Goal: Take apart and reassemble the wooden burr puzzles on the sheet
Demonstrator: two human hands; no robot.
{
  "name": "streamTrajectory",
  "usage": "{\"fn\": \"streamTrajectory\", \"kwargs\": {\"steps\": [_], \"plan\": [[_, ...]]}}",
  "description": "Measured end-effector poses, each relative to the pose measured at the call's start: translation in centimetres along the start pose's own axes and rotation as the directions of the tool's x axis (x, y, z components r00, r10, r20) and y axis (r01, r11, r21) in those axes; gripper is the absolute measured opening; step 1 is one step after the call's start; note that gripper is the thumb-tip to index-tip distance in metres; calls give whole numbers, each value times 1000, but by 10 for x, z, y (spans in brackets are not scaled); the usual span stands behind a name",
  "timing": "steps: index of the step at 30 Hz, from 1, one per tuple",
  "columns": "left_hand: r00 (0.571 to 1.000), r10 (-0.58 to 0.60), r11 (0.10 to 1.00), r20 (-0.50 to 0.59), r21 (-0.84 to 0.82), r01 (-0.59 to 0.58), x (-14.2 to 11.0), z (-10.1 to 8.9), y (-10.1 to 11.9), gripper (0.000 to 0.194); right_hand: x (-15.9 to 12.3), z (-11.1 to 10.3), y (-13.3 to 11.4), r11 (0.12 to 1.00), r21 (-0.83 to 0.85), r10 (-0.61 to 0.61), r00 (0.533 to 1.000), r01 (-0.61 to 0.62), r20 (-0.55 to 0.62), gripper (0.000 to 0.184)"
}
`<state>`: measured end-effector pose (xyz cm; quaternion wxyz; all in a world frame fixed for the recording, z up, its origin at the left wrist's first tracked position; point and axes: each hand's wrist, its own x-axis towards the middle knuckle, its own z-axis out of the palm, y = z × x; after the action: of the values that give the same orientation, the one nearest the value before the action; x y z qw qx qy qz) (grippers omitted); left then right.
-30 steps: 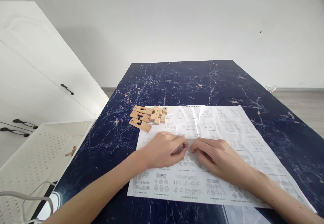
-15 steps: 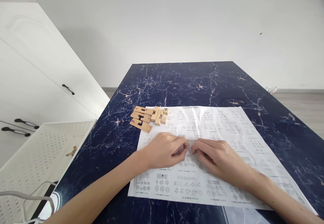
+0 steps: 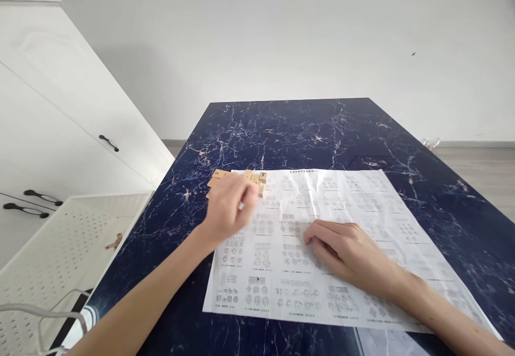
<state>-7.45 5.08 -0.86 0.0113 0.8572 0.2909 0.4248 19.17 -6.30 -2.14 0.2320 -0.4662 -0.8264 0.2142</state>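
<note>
My left hand (image 3: 231, 204) is over the group of flat wooden puzzle pieces (image 3: 256, 176) at the sheet's upper left corner. Motion smears its bent fingers, so whether they grip a piece cannot be made out. It covers most of the pieces; one marked 2 and one marked 3 show past it. My right hand (image 3: 341, 248) rests on the printed paper sheet (image 3: 277, 291), its fingers curled together and nothing visible in them. Rows of small puzzle diagrams cover the creased sheet.
The sheet lies on a dark blue marbled table (image 3: 281, 130). To the left, a white perforated bin (image 3: 76, 232) holds a small wooden piece (image 3: 114, 241) and a pale cable (image 3: 48, 309). A white cabinet (image 3: 60, 103) stands beyond, and a pale wall (image 3: 281, 39) behind the table.
My left hand has moved from the middle of the sheet, beside my right hand, up and left onto the wooden pieces. My right hand has stayed in place.
</note>
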Motion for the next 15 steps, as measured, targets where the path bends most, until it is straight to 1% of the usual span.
{"fn": "streamTrajectory", "kwargs": {"steps": [2,3,4,7,9,11,15], "plan": [[993,-113,990,-38,85,116,5,-9,-19,30,0,1,1,1000,1,1,1000,-1,4,26],[988,-151,981,-30,122,153,6,-12,-28,29,-1,1,1,1000,-1,1,1000,-1,5,26],[984,-179,972,-4,155,178,6,-15,-37,29,-1,1,1,1000,-3,2,1000,-2,6,26],[960,-242,951,140,230,206,2,-16,-55,30,-1,2,2,1000,-12,2,1000,-2,3,26],[936,-278,938,215,272,216,-1,-14,-61,32,0,2,1,1000,-13,-1,1000,2,2,26],[915,-308,924,260,311,223,-3,-13,-62,36,0,1,1,1000,-12,-5,1000,5,-3,27],[892,-352,897,282,373,236,-3,-14,-62,41,0,1,0,1000,-10,0,1000,-1,-8,26]]}}
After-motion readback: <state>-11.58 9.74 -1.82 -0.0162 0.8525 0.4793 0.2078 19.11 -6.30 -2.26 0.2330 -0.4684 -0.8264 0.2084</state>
